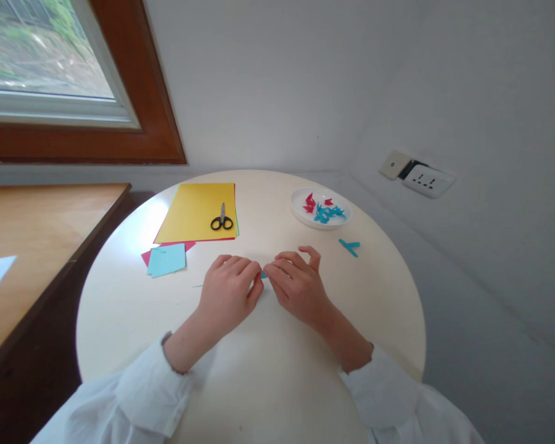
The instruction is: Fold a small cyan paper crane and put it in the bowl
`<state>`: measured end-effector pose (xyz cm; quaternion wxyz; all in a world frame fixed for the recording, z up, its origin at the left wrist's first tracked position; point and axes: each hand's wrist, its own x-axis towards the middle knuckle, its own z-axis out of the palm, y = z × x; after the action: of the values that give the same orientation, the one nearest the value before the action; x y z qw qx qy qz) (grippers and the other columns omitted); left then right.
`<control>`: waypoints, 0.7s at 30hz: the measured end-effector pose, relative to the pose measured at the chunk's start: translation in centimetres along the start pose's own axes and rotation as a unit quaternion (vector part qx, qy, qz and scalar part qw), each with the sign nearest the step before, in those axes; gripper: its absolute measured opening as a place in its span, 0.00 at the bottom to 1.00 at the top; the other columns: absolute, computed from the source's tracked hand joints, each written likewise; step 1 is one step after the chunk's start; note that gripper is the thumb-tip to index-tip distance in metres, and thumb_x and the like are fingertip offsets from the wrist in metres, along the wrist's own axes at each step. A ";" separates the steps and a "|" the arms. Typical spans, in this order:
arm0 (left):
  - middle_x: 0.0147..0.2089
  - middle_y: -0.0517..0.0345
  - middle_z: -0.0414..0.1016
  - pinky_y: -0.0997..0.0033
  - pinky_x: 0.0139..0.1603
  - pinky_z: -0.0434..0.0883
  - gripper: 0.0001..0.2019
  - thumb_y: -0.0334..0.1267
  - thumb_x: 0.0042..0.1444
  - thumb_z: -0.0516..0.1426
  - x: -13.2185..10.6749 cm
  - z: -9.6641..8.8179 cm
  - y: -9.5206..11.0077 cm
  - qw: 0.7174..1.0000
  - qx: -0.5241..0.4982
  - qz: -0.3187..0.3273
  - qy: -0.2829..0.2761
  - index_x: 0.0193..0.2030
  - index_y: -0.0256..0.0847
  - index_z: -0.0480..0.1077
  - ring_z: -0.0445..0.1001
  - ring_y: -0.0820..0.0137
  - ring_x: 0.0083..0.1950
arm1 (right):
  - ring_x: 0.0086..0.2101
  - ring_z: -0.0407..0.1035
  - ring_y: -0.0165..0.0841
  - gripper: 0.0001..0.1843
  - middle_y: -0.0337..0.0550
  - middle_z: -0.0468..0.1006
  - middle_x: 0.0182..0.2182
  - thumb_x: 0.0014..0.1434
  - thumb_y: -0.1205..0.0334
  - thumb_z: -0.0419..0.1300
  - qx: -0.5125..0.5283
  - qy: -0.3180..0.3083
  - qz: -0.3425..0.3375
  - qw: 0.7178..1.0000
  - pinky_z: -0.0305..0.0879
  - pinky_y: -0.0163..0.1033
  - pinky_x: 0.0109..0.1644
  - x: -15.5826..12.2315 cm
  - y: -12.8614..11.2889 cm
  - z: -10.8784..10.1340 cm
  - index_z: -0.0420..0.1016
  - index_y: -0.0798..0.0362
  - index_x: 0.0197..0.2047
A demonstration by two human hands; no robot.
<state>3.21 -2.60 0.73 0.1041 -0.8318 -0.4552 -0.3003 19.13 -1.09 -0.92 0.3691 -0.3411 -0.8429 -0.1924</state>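
Note:
My left hand (229,291) and my right hand (295,282) rest together on the round cream table (374,308), fingertips meeting. Both are curled and pinch a small blue paper piece (263,275), of which only a sliver shows between them. A thin blue strip (198,285) pokes out left of my left hand. Left of the hands lies a light blue paper square (166,259) over a pink sheet (147,256).
A yellow paper stack (194,213) with black-handled scissors (222,219) on it lies at the back. A white dish (300,213) holds several red and blue folded bits. A blue paper scrap (350,246) lies beside it. A wooden desk (37,246) stands left; wall sockets (428,180) are on the right.

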 end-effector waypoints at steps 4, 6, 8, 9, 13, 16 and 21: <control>0.25 0.59 0.73 0.67 0.33 0.64 0.08 0.31 0.53 0.50 0.1 -0.2 -0.2 1.000 0.005 0.000 0.012 0.26 0.39 0.66 0.71 0.68 0.29 | 0.37 0.69 0.30 0.07 0.35 0.78 0.26 0.57 0.72 0.53 -0.023 0.017 0.015 0.999 0.45 0.44 0.53 0.1 0.8 -0.7 0.70 0.52 0.32; 0.25 0.59 0.73 0.67 0.33 0.64 0.08 0.31 0.54 0.49 0.1 -0.3 -0.4 1.000 0.004 0.000 0.025 0.26 0.40 0.66 0.71 0.68 0.29 | 0.37 0.70 0.30 0.06 0.35 0.78 0.26 0.57 0.70 0.54 -0.038 0.024 0.029 0.999 0.44 0.45 0.53 0.1 1.5 -1.2 0.70 0.52 0.32; 0.25 0.59 0.74 0.68 0.33 0.64 0.08 0.31 0.54 0.49 0.2 -0.4 -0.6 0.999 0.006 -0.001 0.040 0.26 0.40 0.66 0.71 0.69 0.29 | 0.37 0.70 0.31 0.07 0.35 0.79 0.26 0.57 0.70 0.54 -0.059 0.032 0.043 0.997 0.44 0.45 0.53 0.0 2.3 -1.7 0.71 0.51 0.31; 0.25 0.60 0.74 0.68 0.32 0.64 0.08 0.31 0.54 0.50 0.2 -0.5 -0.8 0.999 0.009 -0.001 0.047 0.26 0.40 0.66 0.71 0.69 0.29 | 0.37 0.70 0.32 0.07 0.36 0.78 0.25 0.57 0.69 0.54 -0.073 0.043 0.050 0.995 0.45 0.45 0.53 0.0 2.8 -2.0 0.71 0.51 0.31; 0.25 0.60 0.74 0.69 0.31 0.64 0.07 0.31 0.53 0.51 0.1 -0.5 -1.6 0.997 0.034 -0.009 0.073 0.26 0.41 0.66 0.71 0.69 0.28 | 0.36 0.70 0.33 0.08 0.36 0.78 0.25 0.58 0.67 0.54 -0.118 0.066 0.079 0.988 0.45 0.45 0.52 -0.6 4.7 -2.7 0.72 0.51 0.29; 0.25 0.60 0.74 0.69 0.30 0.64 0.06 0.31 0.51 0.52 0.0 -0.5 -2.7 0.992 0.065 -0.043 0.100 0.25 0.41 0.65 0.72 0.68 0.27 | 0.35 0.70 0.32 0.09 0.37 0.78 0.26 0.59 0.65 0.53 -0.136 0.073 0.107 0.982 0.46 0.45 0.52 -1.4 6.3 -3.0 0.72 0.51 0.29; 0.25 0.59 0.73 0.66 0.35 0.67 0.05 0.29 0.49 0.53 0.1 -0.6 -3.5 0.979 0.066 -0.107 0.160 0.26 0.41 0.64 0.73 0.67 0.29 | 0.33 0.69 0.32 0.10 0.36 0.77 0.25 0.59 0.64 0.53 -0.144 0.072 0.144 0.976 0.45 0.44 0.51 -2.0 7.2 -2.7 0.71 0.51 0.28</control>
<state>0.09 -0.82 0.93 0.1973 -0.7111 -0.5374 -0.4083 26.60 1.51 -0.17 0.3998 -0.4936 -0.7196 -0.2805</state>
